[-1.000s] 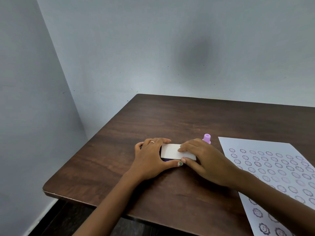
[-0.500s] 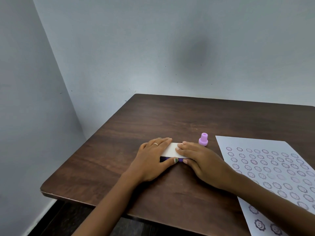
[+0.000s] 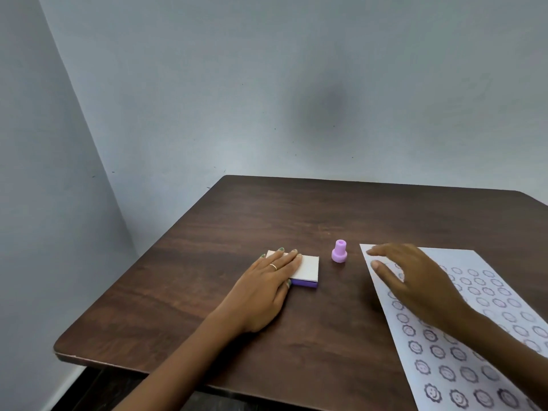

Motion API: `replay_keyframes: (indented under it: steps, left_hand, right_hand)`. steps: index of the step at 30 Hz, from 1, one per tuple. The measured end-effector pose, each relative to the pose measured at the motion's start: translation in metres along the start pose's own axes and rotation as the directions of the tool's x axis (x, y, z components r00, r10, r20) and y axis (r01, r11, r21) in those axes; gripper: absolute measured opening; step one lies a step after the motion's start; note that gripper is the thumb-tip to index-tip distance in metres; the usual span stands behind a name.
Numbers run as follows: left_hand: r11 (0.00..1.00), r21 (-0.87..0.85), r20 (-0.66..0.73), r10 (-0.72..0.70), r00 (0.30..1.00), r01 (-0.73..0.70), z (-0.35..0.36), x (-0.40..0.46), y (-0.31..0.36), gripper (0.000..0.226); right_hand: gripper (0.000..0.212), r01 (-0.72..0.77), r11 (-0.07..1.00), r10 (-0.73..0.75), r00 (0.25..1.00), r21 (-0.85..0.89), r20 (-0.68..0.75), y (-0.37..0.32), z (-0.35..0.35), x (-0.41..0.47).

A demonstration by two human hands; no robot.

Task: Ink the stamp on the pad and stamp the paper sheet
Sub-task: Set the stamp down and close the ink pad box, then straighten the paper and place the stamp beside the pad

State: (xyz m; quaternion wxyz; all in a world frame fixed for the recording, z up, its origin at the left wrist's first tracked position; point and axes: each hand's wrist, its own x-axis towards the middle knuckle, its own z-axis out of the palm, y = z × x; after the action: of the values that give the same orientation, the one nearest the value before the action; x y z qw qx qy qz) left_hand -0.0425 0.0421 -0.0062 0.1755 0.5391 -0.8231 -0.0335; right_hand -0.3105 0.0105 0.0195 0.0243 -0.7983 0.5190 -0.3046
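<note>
A small purple stamp [image 3: 339, 255] stands upright on the dark wooden table [image 3: 225, 232], untouched. To its left lies the ink pad [image 3: 308, 269], its white lid shut over a purple base. My left hand [image 3: 264, 289] rests flat on the pad's left part, fingers spread, holding nothing. My right hand [image 3: 415, 283] lies open over the upper left corner of the paper sheet [image 3: 462, 360], fingers apart. The sheet is covered with rows of round purple stamp marks.
Grey walls meet in a corner behind and left of the table. The table's front edge [image 3: 142, 367] runs close to my forearms. Bare wood lies behind the stamp and pad.
My right hand has left the ink pad and moved right onto the paper's corner. My left hand stays on the pad, whose white lid now shows more fully.
</note>
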Motion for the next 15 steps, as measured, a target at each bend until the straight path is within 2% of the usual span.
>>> replay_keyframes:
  steps: [2,3,6,15]
  left_hand:
    - [1.0,0.001,0.021,-0.01,1.0,0.01,0.002,0.003,0.001,0.052]
    - [1.0,0.004,0.033,-0.016,0.999,0.016,0.004,0.004,0.001,0.054]
    - [1.0,-0.007,0.064,-0.028,0.998,0.029,0.006,0.009,-0.001,0.062]
    - [0.997,-0.07,0.098,-0.037,0.995,0.044,0.004,0.034,-0.01,0.077]
  right_hand:
    - [0.044,-0.141,0.987,0.153,0.975,-0.081,0.16,0.017,0.001,-0.002]
    - [0.051,-0.166,0.979,0.189,0.957,-0.119,0.222,0.024,0.003,-0.003]
    - [0.06,-0.143,0.958,0.222,0.918,-0.25,0.328,0.035,0.011,-0.006]
    - [0.063,-0.174,0.916,0.294,0.903,-0.36,0.314,0.038,0.026,0.022]
